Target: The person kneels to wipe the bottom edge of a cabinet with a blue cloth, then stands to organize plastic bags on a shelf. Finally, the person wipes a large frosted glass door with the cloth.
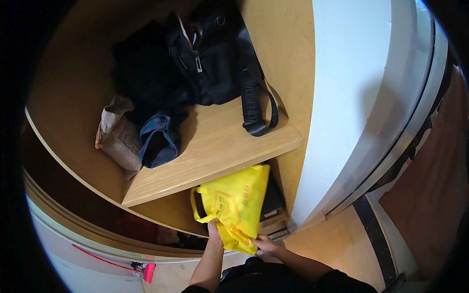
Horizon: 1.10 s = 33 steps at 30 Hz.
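Observation:
A yellow carrier bag [234,205] with red and dark print spans the space between my two hands, in front of the lower compartment of a wooden cabinet. My left hand [213,227] grips its left side by the handle, and the fingers are partly hidden by the bag. On the lower right edge, my right hand [264,244] pinches the bag between thumb and fingers. One handle loop [196,207] sticks out at the left. What the bag contains cannot be seen.
Above, a wooden shelf [216,135] bears a black zipped bag [220,69] with a strap [253,106], dark cloth [146,69], a burlap sack [121,143] and a blue fabric item [160,143]. A dark box [272,197] stands below. A red-handled brush [148,273] lies lower left.

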### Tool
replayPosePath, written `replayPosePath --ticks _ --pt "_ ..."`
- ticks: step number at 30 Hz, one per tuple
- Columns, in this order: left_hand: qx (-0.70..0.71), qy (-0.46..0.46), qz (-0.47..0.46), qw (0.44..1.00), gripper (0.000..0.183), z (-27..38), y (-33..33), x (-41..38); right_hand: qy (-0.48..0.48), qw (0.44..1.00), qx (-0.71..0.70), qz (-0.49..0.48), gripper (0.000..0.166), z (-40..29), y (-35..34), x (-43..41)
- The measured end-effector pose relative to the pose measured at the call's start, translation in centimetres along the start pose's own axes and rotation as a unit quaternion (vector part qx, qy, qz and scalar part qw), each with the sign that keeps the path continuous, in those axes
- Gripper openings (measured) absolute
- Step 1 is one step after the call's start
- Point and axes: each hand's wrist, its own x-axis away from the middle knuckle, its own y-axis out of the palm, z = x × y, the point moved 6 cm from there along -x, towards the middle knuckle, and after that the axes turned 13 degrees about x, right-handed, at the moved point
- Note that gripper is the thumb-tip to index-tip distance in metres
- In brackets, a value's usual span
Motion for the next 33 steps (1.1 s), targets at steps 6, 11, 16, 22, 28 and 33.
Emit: replayPosePath --ticks 6,11,16,22,28,33 --pt "-0.017 0.060 -0.033 0.998 0.043 2.9 -1.8 -3.6 -0.095 0.960 0.229 0.132 0.038 -1.5 -2.3 1.2" --pt "-0.125 0.037 0.053 0.990 0.040 0.6 0.2 -0.7 0.075 0.959 0.228 0.149 0.050 2.7 -9.9 -0.9" --pt "-0.261 -0.015 0.036 0.964 0.040 0.4 -6.0 -1.0 -0.071 0.973 -0.193 0.107 0.105 -8.0 -8.9 0.3" --pt "-0.181 -0.143 -0.069 0.971 0.056 -1.5 -4.8 1.0 0.059 0.945 -0.323 -0.005 0.068 -4.3 -5.1 -1.9" --pt "-0.226 -0.028 -0.070 0.971 0.046 1.1 -4.0 2.9 0.105 0.971 -0.207 0.055 0.035 -3.2 -3.7 -0.6" --pt "-0.344 0.046 -0.014 0.938 0.028 1.7 -1.7 5.6 0.065 0.952 -0.294 0.060 0.036 0.5 -8.7 -3.8"
